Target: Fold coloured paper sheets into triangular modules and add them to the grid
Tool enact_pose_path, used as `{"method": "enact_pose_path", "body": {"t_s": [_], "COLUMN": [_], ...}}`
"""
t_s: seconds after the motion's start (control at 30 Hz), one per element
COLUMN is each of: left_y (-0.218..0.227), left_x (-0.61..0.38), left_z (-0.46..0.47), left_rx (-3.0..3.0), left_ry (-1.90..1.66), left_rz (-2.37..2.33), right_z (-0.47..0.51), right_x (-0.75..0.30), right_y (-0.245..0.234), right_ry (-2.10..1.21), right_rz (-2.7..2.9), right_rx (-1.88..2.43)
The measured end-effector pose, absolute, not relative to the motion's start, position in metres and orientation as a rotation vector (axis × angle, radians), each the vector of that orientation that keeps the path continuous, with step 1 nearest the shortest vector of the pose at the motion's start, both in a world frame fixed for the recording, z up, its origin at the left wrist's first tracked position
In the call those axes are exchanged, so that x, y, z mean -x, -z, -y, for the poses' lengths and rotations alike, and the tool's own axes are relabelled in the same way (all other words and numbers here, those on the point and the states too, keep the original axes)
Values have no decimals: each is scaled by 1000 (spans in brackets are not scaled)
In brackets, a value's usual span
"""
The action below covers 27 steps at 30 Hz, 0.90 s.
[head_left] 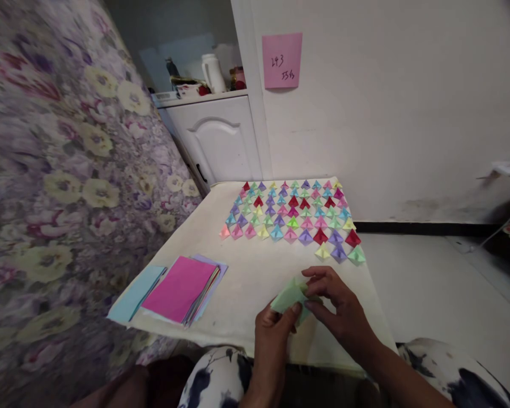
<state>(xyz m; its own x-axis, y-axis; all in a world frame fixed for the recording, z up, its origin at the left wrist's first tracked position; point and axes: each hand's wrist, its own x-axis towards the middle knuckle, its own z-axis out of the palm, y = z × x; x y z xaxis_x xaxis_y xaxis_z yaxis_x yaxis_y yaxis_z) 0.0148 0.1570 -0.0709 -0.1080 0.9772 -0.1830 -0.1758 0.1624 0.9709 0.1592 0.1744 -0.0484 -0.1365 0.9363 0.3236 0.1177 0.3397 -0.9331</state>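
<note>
Showing 2 hands held over the near edge of the table [246, 272]: 1 pale green paper [289, 293] is pinched between the left hand [276, 328], thumb uppermost, and the curled fingers of the right hand [339, 309]. Beyond, small folded pieces [293, 218] are laid in rows, 3 in the nearest row. 1 stack of coloured sheets [181, 289] is set at the left.

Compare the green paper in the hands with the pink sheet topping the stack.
The green paper is folded and creased; the pink sheet lies flat and unfolded. The green paper is pinched between the left hand and right hand; the pink sheet rests untouched on its stack. Both are coloured paper over the same table.
</note>
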Motion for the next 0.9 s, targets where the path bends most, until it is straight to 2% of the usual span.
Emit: {"method": "enact_pose_path", "body": {"t_s": [0.2,0.7,0.9], "left_y": [65,70,73], "left_x": [-15,-17,-17], "left_z": [-155,-157,-160], "left_rx": [-936,-874,-852], "left_ry": [-1201,-1253,-1236], "left_rz": [-1289,-1283,-1310], "right_z": [-175,-174,-172], "right_x": [-159,-160,-157], "right_y": [48,50,56], "right_ry": [-947,-403,-496], "right_rz": [1523,1774,1739], "right_rx": [976,923,908]}}
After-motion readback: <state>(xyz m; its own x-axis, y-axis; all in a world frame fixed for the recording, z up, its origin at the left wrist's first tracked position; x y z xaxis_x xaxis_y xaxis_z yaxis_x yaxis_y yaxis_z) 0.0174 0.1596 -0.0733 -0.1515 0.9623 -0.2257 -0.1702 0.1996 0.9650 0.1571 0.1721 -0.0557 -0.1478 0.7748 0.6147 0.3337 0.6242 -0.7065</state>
